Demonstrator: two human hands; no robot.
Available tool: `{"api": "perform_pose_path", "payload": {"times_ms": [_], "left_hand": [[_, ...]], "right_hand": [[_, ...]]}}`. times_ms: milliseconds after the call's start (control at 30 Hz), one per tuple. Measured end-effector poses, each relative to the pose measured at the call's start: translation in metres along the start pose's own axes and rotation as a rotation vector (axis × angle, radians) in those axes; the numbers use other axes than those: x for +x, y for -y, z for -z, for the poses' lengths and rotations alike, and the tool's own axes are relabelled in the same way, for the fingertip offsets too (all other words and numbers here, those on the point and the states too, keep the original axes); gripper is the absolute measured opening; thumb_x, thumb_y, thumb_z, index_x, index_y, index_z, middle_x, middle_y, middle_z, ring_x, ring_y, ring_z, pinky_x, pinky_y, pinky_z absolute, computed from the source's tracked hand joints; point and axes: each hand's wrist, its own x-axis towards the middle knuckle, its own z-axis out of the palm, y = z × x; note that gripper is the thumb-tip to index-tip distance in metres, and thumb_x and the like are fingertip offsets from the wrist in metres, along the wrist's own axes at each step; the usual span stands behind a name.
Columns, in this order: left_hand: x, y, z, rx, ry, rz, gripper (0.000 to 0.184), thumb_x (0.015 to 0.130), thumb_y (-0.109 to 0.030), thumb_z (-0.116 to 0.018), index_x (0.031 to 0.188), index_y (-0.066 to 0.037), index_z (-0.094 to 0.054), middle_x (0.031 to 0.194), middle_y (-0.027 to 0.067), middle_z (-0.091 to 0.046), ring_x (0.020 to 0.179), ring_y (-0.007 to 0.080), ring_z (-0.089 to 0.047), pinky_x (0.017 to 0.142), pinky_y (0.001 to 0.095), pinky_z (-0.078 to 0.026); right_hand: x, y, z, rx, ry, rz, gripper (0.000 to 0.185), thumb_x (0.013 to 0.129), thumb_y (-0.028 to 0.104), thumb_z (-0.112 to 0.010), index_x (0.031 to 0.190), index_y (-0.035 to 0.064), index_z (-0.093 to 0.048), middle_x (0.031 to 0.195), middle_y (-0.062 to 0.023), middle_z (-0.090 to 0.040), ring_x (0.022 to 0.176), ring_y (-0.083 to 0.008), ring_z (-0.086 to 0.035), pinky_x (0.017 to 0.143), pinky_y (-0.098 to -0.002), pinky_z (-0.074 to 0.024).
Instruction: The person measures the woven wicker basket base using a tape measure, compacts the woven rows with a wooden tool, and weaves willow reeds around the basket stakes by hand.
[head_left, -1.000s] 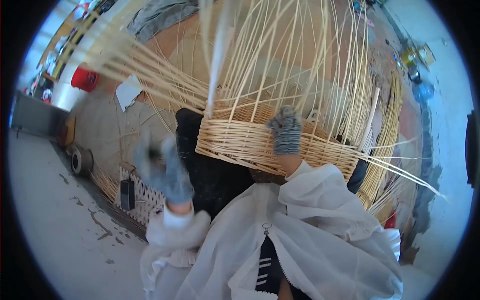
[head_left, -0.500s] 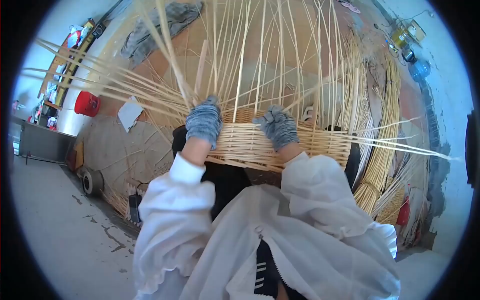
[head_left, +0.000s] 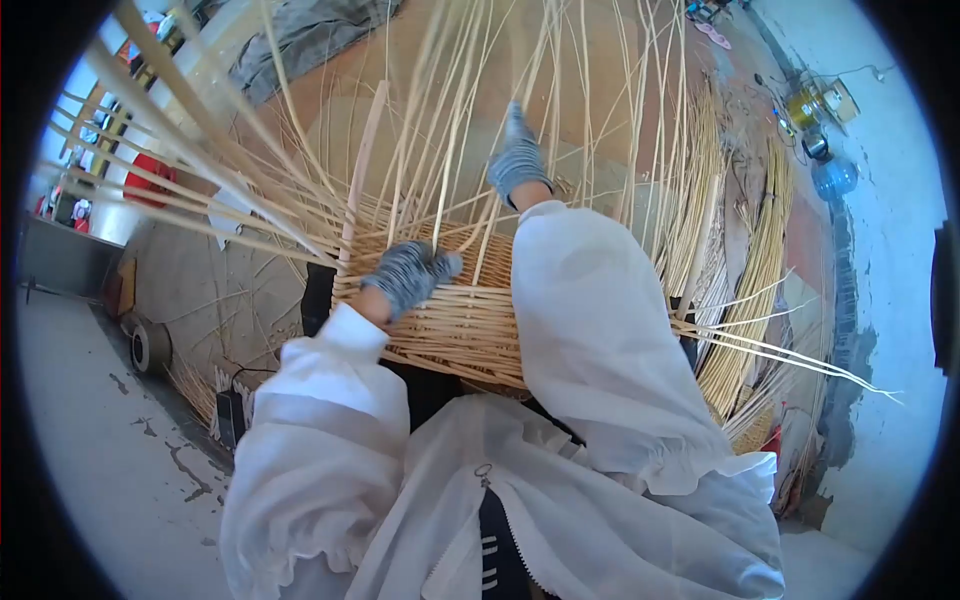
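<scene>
A half-woven wicker basket (head_left: 455,335) rests across my lap, with long pale rods standing up from its far side. My left hand (head_left: 408,278), in a grey knitted glove, is closed over the basket's near rim, its thumb towards the right. My right hand (head_left: 519,165), gloved the same way, is stretched out beyond the basket among the upright rods (head_left: 458,130). It seems closed round a pale rod, with one digit pointing away from me; the grip is partly hidden. My right sleeve covers the basket's right part.
Bundles of long rods (head_left: 745,320) lie on the floor at the right. Loose rod ends (head_left: 790,350) stick out from the basket's right side. A flat wooden stick (head_left: 362,175) stands at its left. Farther off are a red bucket (head_left: 150,180), a grey cloth (head_left: 305,40) and a blue water bottle (head_left: 833,180).
My right hand has left the basket rim and reached forward, away from me. My left hand has slid a little down and stays at the rim. The rods at the left have swung.
</scene>
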Motion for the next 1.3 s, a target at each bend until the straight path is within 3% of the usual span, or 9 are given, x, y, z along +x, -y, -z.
{"api": "perform_pose_path", "payload": {"times_ms": [233,333,367,533,600,933,1067,1100,1300], "left_hand": [[0.015,-0.021,0.018,0.221,0.443,-0.088,0.045,0.073,-0.047,-0.066,0.094,-0.007,-0.066,0.094,0.0143,-0.064,0.085,0.0227,-0.058,0.079,0.0318,-0.044],[-0.007,-0.024,0.012,-0.502,0.315,-0.199,0.049,0.071,-0.052,-0.066,0.090,-0.007,-0.067,0.088,0.0154,-0.065,0.083,0.0234,-0.060,0.082,0.0309,-0.044],[0.011,-0.004,-0.024,0.219,-0.149,-0.092,0.060,0.071,-0.058,-0.062,0.097,-0.004,-0.065,0.087,0.0155,-0.065,0.087,0.0251,-0.061,0.084,0.0326,-0.044],[0.003,-0.039,-0.007,0.021,0.303,0.238,0.083,0.067,-0.071,-0.054,0.118,-0.005,-0.054,0.126,0.0177,-0.048,0.123,0.0308,-0.039,0.101,0.0420,-0.028],[-0.040,-0.045,-0.030,0.809,-0.655,-0.535,0.086,0.065,-0.073,-0.053,0.121,-0.008,-0.051,0.129,0.0155,-0.045,0.124,0.0290,-0.036,0.102,0.0492,-0.022],[-0.084,-0.038,-0.062,0.719,-0.248,-0.336,0.078,0.067,-0.068,-0.056,0.120,-0.012,-0.052,0.113,0.0101,-0.054,0.109,0.0271,-0.048,0.095,0.0493,-0.029],[-0.004,-0.040,-0.093,-0.683,-0.151,-0.188,0.053,0.079,-0.045,-0.060,0.107,0.000,-0.058,0.097,0.0171,-0.060,0.096,0.0332,-0.056,0.080,0.0374,-0.045],[-0.023,-0.086,-0.054,0.211,0.161,-0.250,0.039,0.081,-0.039,-0.063,0.092,-0.001,-0.062,0.092,0.0178,-0.059,0.081,0.0270,-0.059,0.072,0.0329,-0.047],[-0.057,-0.083,-0.074,-0.139,0.106,-0.385,0.037,0.083,-0.039,-0.060,0.089,-0.003,-0.062,0.079,0.0150,-0.062,0.075,0.0261,-0.059,0.070,0.0335,-0.046]], "right_hand": [[-0.218,-0.031,0.140,1.196,0.132,0.203,0.039,0.094,0.019,-0.035,0.132,0.0122,-0.028,0.069,0.0010,-0.040,0.058,-0.0115,-0.045,0.058,-0.0304,-0.0499],[-0.232,-0.006,0.142,1.154,-0.145,-0.026,0.021,0.092,0.021,-0.043,0.105,0.0053,-0.049,0.061,0.0016,-0.033,0.052,-0.0123,-0.037,0.054,-0.0289,-0.0469],[-0.220,-0.002,0.150,1.081,0.016,0.020,0.016,0.091,0.022,-0.046,0.090,0.0069,-0.051,0.061,0.0011,-0.034,0.050,-0.0118,-0.038,0.054,-0.0309,-0.0462],[-0.238,0.087,0.143,0.341,0.241,0.234,0.019,0.092,0.023,-0.041,0.080,0.0103,-0.047,0.063,-0.0018,-0.039,0.051,-0.0178,-0.040,0.059,-0.0353,-0.0473],[-0.178,0.044,0.159,0.396,0.276,0.149,0.021,0.093,0.025,-0.037,0.084,0.0094,-0.047,0.064,-0.0041,-0.043,0.052,-0.0236,-0.040,0.062,-0.0391,-0.0492],[-0.259,-0.027,0.151,1.248,0.046,0.006,0.008,0.092,0.010,-0.044,0.093,0.0022,-0.047,0.064,-0.0003,-0.040,0.054,-0.0155,-0.040,0.064,-0.0384,-0.0487],[-0.260,-0.043,0.152,1.414,0.020,-0.005,0.006,0.091,0.010,-0.047,0.095,0.0050,-0.048,0.072,-0.0041,-0.043,0.063,-0.0159,-0.043,0.075,-0.0377,-0.0493],[-0.260,-0.051,0.158,1.576,0.156,0.039,0.005,0.091,0.006,-0.045,0.095,0.0066,-0.046,0.080,-0.0076,-0.048,0.074,-0.0183,-0.051,0.082,-0.0399,-0.0485],[-0.245,-0.011,0.272,0.623,0.230,0.001,0.006,0.086,0.005,-0.049,0.091,0.0051,-0.047,0.096,-0.0122,-0.058,0.096,-0.0275,-0.057,0.086,-0.0385,-0.0481]]}}
